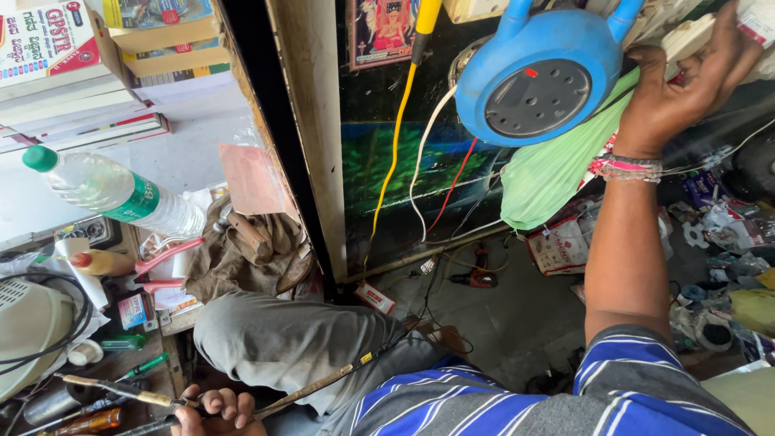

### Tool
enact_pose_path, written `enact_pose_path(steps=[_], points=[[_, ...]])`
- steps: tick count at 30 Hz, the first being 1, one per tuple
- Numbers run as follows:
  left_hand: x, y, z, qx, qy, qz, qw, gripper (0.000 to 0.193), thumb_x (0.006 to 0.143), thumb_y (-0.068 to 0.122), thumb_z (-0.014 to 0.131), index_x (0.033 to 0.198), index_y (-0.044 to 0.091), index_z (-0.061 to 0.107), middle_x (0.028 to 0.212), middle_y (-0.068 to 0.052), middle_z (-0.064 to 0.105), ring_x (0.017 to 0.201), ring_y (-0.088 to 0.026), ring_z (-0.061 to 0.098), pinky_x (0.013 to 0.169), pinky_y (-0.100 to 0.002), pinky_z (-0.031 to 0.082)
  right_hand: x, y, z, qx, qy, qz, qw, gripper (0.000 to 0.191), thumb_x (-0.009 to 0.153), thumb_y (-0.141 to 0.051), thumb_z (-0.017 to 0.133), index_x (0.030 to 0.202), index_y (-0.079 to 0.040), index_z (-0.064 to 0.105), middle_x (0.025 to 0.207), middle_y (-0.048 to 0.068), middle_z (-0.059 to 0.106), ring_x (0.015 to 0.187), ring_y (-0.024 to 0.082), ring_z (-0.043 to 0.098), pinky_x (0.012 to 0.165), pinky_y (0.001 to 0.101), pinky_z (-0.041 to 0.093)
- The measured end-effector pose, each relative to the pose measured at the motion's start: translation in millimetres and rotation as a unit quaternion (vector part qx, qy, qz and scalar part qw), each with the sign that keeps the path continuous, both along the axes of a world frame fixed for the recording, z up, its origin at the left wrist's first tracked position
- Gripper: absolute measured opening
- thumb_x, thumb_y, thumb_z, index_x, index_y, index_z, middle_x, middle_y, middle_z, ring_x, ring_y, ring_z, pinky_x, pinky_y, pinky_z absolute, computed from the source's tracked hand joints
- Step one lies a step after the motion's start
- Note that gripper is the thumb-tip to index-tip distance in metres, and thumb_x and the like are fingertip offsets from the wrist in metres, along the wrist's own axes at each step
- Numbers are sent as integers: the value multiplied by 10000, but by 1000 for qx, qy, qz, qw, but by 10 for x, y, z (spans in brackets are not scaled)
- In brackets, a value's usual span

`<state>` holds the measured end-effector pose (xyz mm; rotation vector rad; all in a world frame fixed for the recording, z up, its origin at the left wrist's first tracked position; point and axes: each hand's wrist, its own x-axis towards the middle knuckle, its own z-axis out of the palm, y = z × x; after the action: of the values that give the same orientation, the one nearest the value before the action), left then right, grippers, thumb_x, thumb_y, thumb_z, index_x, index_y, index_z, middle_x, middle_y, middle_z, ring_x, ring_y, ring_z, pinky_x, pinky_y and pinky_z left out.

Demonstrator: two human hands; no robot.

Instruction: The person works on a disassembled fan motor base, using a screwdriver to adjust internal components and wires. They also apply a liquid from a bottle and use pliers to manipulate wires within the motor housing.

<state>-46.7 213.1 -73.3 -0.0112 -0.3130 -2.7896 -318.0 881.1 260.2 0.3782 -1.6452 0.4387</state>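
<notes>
My right hand (pixel 686 85) is raised high at the upper right, fingers curled over a cream-coloured block (pixel 686 36) on a cluttered shelf, with thread bands on the wrist. Just left of it hangs a round blue extension reel (pixel 545 77) with a dark socket face. A light green plastic bag (pixel 557 173) hangs beneath the hand and reel. My left hand (pixel 214 408) is low at the bottom left, closed around a thin pale-handled tool with a long metal shaft (pixel 121 391) lying across my lap. My grey-trousered knee (pixel 291 339) is beside it.
A clear water bottle with green cap (pixel 113 190) lies on the left bench beside pink-handled pliers (pixel 165 258), a small squeeze bottle (pixel 101 262) and books. Yellow, white and red wires (pixel 408 161) hang before a dark panel. Packets and scraps litter the floor (pixel 718 242) at right.
</notes>
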Motion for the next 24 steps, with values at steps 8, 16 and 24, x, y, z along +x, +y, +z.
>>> enact_pose_path(steps=[8,16,24], points=[[2,-86,-77,-24,-10,9,1000,342,1208,342,450,1352,39,515,942,-72,568,824,-165,498,623,-299,420,-13,-293,61,-41,-17,-154,987,703,889,50,832,1510,-68,523,1450,125,507,1255,312,557,957,462,483],[-42,255,783,-83,-91,79,989,364,1164,330,485,1387,44,510,944,-37,517,836,-130,460,625,-268,403,417,-1146,-269,-52,-37,-265,962,455,1160,-147,621,1542,2,423,1540,202,381,1415,349,424,1216,465,387],[-170,528,1484,-121,-403,135,897,285,1010,308,554,1127,64,642,807,-33,612,618,-127,558,541,-265,462,1394,-4116,-837,161,-299,408,848,260,944,-23,677,1189,62,654,1191,171,701,1124,315,646,1007,458,470]])
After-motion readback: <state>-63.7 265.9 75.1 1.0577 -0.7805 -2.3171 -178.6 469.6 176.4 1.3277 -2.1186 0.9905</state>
